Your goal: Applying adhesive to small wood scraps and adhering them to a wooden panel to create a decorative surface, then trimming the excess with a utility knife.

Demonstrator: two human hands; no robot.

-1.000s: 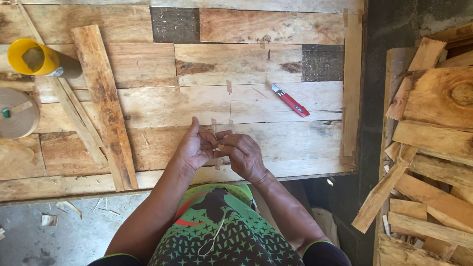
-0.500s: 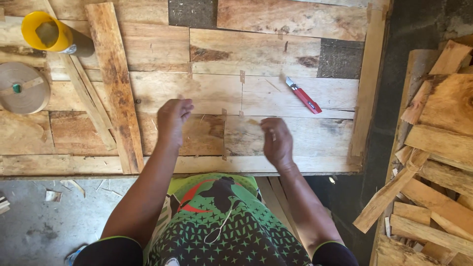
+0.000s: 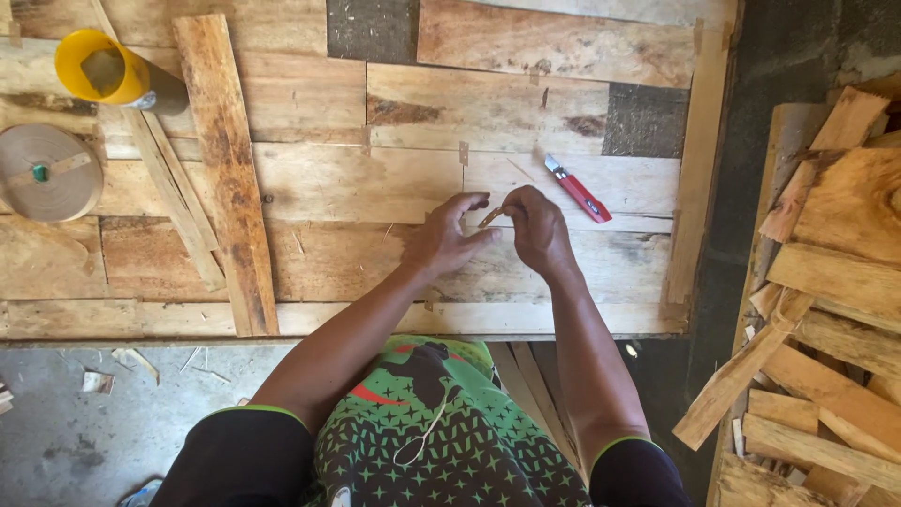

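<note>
My left hand (image 3: 441, 239) and my right hand (image 3: 537, 225) meet over the middle of a workbench made of wooden planks (image 3: 375, 178). Between the fingertips of both hands is a small thin sliver of wood (image 3: 491, 215), pinched at its right end by my right hand, with my left fingers touching its left end. A red utility knife (image 3: 577, 188) lies on the bench just beyond and to the right of my right hand, untouched.
A yellow cup-like container (image 3: 101, 68) and a roll of brown tape (image 3: 49, 172) sit at the bench's left. Loose boards (image 3: 225, 169) lie slanted beside them. A pile of split wood pieces (image 3: 826, 300) stands on the right. Wood scraps litter the concrete floor (image 3: 103, 413).
Half a second ago my hands were spread apart over the bench; now they have come back together at its middle around the wood sliver. The camera view has shifted slightly.
</note>
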